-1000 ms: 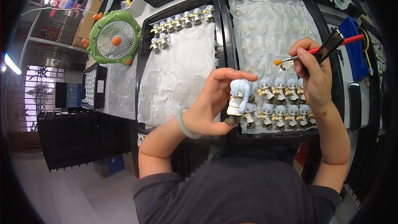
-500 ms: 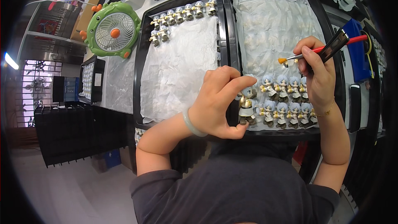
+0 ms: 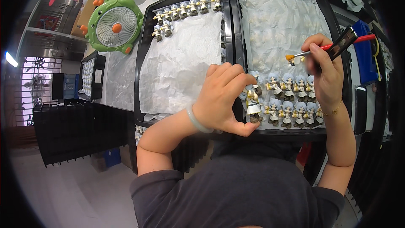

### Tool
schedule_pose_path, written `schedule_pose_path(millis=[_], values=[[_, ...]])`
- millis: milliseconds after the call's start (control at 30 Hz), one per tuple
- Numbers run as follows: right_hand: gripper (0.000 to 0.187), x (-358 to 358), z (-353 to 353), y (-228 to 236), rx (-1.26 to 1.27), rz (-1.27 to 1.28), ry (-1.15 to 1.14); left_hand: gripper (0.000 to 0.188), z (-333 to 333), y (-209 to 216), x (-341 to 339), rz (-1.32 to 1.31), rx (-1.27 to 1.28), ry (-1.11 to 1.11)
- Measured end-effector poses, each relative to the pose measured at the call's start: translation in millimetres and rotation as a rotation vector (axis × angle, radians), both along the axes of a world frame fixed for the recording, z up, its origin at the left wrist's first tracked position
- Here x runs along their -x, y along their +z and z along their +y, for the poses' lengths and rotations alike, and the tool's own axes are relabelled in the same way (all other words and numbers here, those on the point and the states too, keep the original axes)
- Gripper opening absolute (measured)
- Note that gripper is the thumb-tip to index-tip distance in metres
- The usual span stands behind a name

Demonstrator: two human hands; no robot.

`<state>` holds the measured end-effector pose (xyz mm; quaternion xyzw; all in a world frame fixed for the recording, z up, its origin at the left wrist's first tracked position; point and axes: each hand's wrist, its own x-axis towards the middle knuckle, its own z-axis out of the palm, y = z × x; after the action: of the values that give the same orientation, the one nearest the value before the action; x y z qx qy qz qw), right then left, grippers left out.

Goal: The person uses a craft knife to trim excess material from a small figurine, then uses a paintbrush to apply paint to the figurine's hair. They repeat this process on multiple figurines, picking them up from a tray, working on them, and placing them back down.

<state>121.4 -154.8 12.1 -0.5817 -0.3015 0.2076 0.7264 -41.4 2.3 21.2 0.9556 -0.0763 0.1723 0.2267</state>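
Observation:
My left hand (image 3: 221, 97) holds a small figurine (image 3: 253, 106) between thumb and fingers. It has pale blue hair, a white outfit and dark boots. My right hand (image 3: 325, 69) grips a paintbrush (image 3: 364, 39) with a red handle and orange bristles. The bristles point left, apart from the held figurine. A flat black piece (image 3: 342, 44) also sticks out of this hand; what it is I cannot make out. Beside the held figurine, rows of similar figurines (image 3: 287, 85) lie on tissue paper (image 3: 276, 21) in the right black tray (image 3: 237, 29).
A left black tray (image 3: 141, 65) holds several figurines (image 3: 183, 9) along its far edge. Left of it stand a green fan (image 3: 116, 27) and a smaller tray (image 3: 100, 78). A blue bin (image 3: 365, 57) is at the right, and a dark crate (image 3: 80, 133) lower left.
The held figurine has turned slightly and shifted a little down and right with my left hand. The brush remains in my right hand, its tip moved slightly up and right.

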Motion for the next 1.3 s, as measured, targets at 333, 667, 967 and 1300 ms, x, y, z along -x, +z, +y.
schedule_pose_path(millis=[333,667,967,1300], values=[[0.019,-5.5,-0.3,-0.2,-0.017,0.021,-0.028,0.062,61.5,42.2,-1.5,-0.107,1.053,0.100],[0.017,-7.3,0.0,1.0,-0.022,0.064,-0.007,0.061,238.0,-48.1,-33.1,0.148,-0.159,0.550],[0.017,-14.0,-2.5,1.2,-0.064,0.053,-0.057,0.068,259.7,-75.7,-24.1,0.303,-0.422,0.511],[0.016,-21.3,-6.8,14.2,-0.229,0.144,-0.192,0.064,248.2,-62.9,-30.4,0.239,-0.490,0.459]])
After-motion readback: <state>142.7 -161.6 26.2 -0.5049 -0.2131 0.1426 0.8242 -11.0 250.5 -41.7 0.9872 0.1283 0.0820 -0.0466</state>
